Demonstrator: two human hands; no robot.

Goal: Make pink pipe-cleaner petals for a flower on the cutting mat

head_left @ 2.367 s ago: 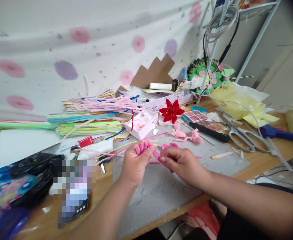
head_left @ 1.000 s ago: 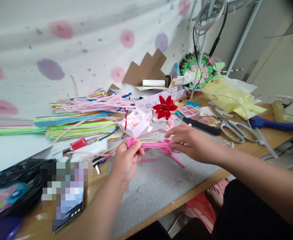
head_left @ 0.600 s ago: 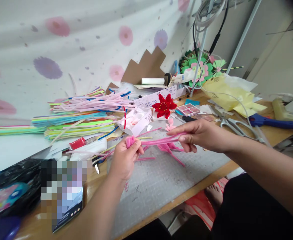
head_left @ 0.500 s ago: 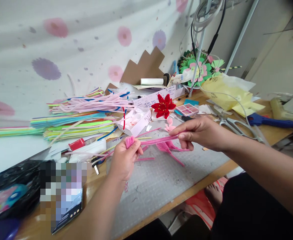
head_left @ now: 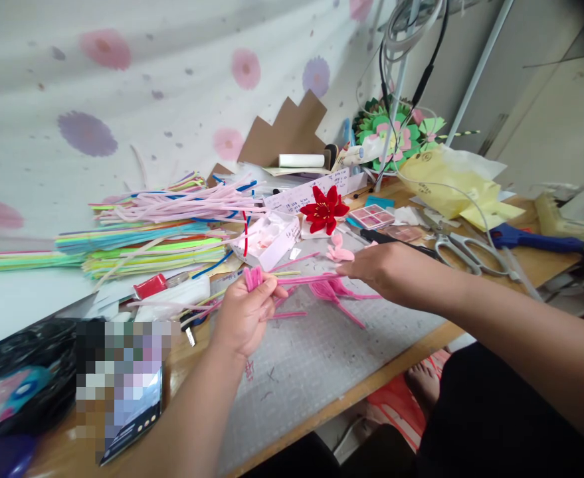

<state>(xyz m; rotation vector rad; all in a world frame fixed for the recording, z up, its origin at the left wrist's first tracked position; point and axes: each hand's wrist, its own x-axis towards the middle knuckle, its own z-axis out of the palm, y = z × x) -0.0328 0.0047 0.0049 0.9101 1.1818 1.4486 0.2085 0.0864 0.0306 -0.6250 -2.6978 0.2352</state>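
Observation:
My left hand (head_left: 246, 312) is closed around folded pink pipe cleaners (head_left: 253, 277), whose looped ends stick up above the thumb. From it, pink strands stretch to the right, and my right hand (head_left: 381, 269) pinches their far end, its back turned up and its fingertips partly hidden. Under and behind the strands, a looped pink bundle (head_left: 329, 289) lies on the grey cutting mat (head_left: 316, 358). Beyond my right hand are a small light-pink shape (head_left: 339, 249) and a red flower (head_left: 324, 210).
Bundles of coloured pipe cleaners (head_left: 157, 249) lie at the left, beside a white box (head_left: 282, 242). Scissors (head_left: 464, 252) and a blue-handled tool (head_left: 535, 239) are at the right. A phone (head_left: 137, 411) and black plastic bag (head_left: 32, 352) lie front left.
My right hand has turned over, back upward, and shifted slightly along the stretched pink strands. My left hand keeps its grip, moved a little to the left in the picture.

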